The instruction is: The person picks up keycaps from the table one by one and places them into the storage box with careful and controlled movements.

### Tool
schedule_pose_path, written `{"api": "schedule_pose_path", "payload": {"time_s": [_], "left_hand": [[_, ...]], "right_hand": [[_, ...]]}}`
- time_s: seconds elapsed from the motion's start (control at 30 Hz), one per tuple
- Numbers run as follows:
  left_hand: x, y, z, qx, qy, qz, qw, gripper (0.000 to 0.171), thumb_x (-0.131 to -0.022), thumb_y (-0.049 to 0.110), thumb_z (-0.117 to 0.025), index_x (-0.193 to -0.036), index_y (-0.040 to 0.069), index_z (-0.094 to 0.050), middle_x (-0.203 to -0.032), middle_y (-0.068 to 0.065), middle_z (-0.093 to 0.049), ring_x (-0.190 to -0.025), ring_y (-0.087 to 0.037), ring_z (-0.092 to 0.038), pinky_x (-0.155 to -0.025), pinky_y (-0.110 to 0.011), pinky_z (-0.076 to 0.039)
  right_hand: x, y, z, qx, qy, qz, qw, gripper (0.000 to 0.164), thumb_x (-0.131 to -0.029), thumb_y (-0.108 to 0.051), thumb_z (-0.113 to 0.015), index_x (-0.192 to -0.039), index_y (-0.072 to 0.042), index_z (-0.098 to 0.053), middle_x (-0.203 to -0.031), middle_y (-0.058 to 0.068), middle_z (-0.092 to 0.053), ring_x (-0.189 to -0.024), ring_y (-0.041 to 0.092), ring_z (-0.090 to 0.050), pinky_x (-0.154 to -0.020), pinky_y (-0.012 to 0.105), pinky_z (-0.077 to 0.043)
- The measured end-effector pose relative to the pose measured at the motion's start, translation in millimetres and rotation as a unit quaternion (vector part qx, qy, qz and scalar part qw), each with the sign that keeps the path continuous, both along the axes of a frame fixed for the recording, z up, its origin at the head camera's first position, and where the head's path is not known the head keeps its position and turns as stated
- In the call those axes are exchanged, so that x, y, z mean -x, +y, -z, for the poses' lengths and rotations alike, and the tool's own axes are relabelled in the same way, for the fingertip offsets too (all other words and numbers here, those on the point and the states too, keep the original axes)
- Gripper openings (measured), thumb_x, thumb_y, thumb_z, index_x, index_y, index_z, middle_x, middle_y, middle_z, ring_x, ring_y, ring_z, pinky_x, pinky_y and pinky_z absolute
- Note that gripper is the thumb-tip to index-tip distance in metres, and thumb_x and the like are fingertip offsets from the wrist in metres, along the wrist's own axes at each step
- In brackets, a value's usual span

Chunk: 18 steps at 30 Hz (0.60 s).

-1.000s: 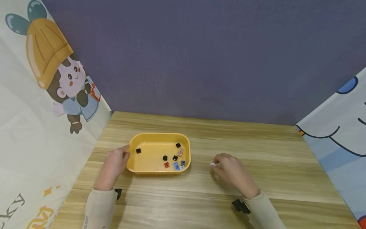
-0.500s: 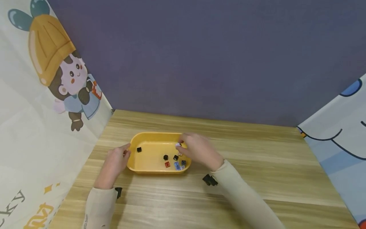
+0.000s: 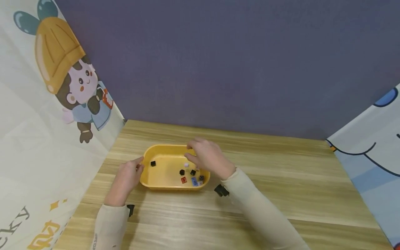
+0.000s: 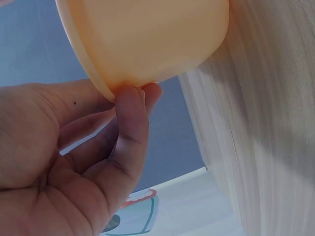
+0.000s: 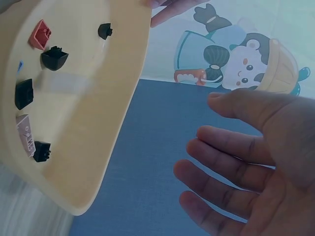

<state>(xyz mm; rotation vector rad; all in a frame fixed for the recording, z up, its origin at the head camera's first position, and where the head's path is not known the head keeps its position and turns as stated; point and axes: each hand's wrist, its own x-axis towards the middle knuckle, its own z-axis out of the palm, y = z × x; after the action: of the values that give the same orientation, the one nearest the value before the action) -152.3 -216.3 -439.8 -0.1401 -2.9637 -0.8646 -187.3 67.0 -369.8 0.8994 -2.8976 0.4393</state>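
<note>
My left hand (image 3: 126, 178) pinches the left rim of a yellow tray (image 3: 167, 187) between thumb and fingers; the left wrist view shows the fingertips (image 4: 130, 110) at the edge. Over the tray's back right part, my right hand (image 3: 210, 158) has its fingers apart with nothing between them, as the right wrist view also shows. A small white piece (image 3: 186, 165), blurred, appears just below those fingers, inside the tray's outline. Small toy bricks lie in the tray: a red one (image 3: 183, 180), a blue one (image 3: 194, 181), a pink one (image 5: 26, 135) and several black ones (image 3: 153, 163).
The wooden table (image 3: 281, 180) reaches back to a dark blue-grey wall (image 3: 225, 69). A printed sheet with a cartoon figure (image 3: 84, 83) stands at the left, another printed sheet (image 3: 368, 163) at the right. Black wrist-worn mounts (image 3: 222, 190) show beside the sleeves.
My right hand has moved left from the table to over the tray with the white piece and has let it go there. The left hand has stayed at the rim.
</note>
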Motion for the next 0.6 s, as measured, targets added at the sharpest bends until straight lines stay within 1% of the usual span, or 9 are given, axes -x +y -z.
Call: {"api": "schedule_pose_path", "payload": {"time_s": [0.13, 0.23, 0.37, 0.43, 0.47, 0.53, 0.57, 0.6], "left_hand": [[0.5, 0.0, 0.3, -0.001, 0.008, 0.008, 0.9999, 0.036, -0.098, 0.0, -0.059, -0.131, -0.014, -0.057, -0.098, -0.027, -0.069, -0.051, -0.014, -0.048, -0.044, -0.025, -0.044], [0.9, -0.3, 0.3, -0.001, 0.005, 0.008, 1.0, 0.036, -0.098, 0.0, -0.059, -0.131, -0.014, -0.057, -0.098, -0.027, -0.069, -0.051, -0.013, -0.048, -0.044, -0.025, -0.044], [1.0, -0.7, 1.2, 0.001, 0.004, 0.007, 1.0, 0.036, -0.098, 0.0, -0.059, -0.131, -0.014, -0.057, -0.099, -0.027, -0.069, -0.052, -0.013, -0.049, -0.045, -0.024, -0.044], [0.5, -0.6, 1.2, 0.003, 0.009, 0.009, 0.9999, 0.037, -0.098, 0.001, -0.06, -0.131, -0.014, -0.056, -0.101, -0.029, -0.068, -0.053, -0.017, -0.052, -0.045, -0.027, -0.046], [0.3, -0.5, 1.1, 0.005, 0.016, 0.009, 0.9998, 0.038, -0.098, 0.001, -0.06, -0.131, -0.015, -0.055, -0.104, -0.031, -0.067, -0.057, -0.021, -0.056, -0.048, -0.03, -0.05], [-0.7, 0.4, -0.8, 0.013, 0.032, 0.007, 0.9994, 0.04, -0.098, 0.004, -0.061, -0.133, -0.016, -0.053, -0.113, -0.035, -0.063, -0.073, -0.033, -0.065, -0.062, -0.039, -0.057], [-1.3, 1.2, -2.2, 0.015, 0.039, 0.006, 0.9991, 0.042, -0.098, 0.005, -0.061, -0.134, -0.016, -0.052, -0.117, -0.036, -0.061, -0.084, -0.04, -0.066, -0.07, -0.045, -0.058], [-1.7, 2.5, -4.1, 0.018, 0.049, 0.007, 0.9986, 0.044, -0.099, 0.007, -0.061, -0.134, -0.016, -0.051, -0.121, -0.037, -0.059, -0.095, -0.045, -0.065, -0.078, -0.051, -0.056]], "right_hand": [[-0.5, 4.5, 3.9, 0.01, 0.01, -0.002, 1.0, 0.028, -0.096, -0.032, -0.069, -0.111, -0.008, -0.072, -0.105, 0.003, -0.068, -0.08, 0.014, -0.064, -0.065, 0.028, -0.054], [-1.5, 8.6, 6.5, 0.015, 0.014, 0.001, 1.0, 0.026, -0.096, -0.032, -0.069, -0.109, -0.009, -0.073, -0.104, 0.002, -0.068, -0.079, 0.013, -0.064, -0.064, 0.027, -0.054], [-3.8, 14.5, 8.4, 0.022, 0.014, 0.003, 1.0, 0.025, -0.096, -0.03, -0.07, -0.108, -0.009, -0.073, -0.103, 0.002, -0.068, -0.08, 0.014, -0.064, -0.065, 0.028, -0.054], [-5.4, 18.0, 8.7, 0.027, 0.015, 0.002, 1.0, 0.025, -0.096, -0.029, -0.07, -0.108, -0.008, -0.073, -0.104, 0.002, -0.068, -0.082, 0.015, -0.065, -0.067, 0.028, -0.055], [-6.3, 20.0, 8.6, 0.031, 0.015, 0.001, 0.999, 0.024, -0.096, -0.028, -0.07, -0.108, -0.008, -0.073, -0.104, 0.002, -0.068, -0.083, 0.015, -0.065, -0.068, 0.028, -0.055], [-8.4, 24.4, 8.5, 0.035, 0.016, 0.003, 0.999, 0.023, -0.096, -0.027, -0.07, -0.109, -0.008, -0.072, -0.104, 0.002, -0.068, -0.083, 0.015, -0.064, -0.068, 0.028, -0.054], [-9.5, 26.8, 8.4, 0.038, 0.017, 0.005, 0.999, 0.023, -0.096, -0.027, -0.07, -0.109, -0.009, -0.072, -0.103, 0.002, -0.068, -0.083, 0.015, -0.064, -0.068, 0.028, -0.054], [-10.5, 29.3, 8.4, 0.04, 0.021, 0.005, 0.999, 0.022, -0.096, -0.026, -0.07, -0.109, -0.008, -0.072, -0.103, 0.003, -0.068, -0.083, 0.015, -0.064, -0.069, 0.027, -0.054]]}}
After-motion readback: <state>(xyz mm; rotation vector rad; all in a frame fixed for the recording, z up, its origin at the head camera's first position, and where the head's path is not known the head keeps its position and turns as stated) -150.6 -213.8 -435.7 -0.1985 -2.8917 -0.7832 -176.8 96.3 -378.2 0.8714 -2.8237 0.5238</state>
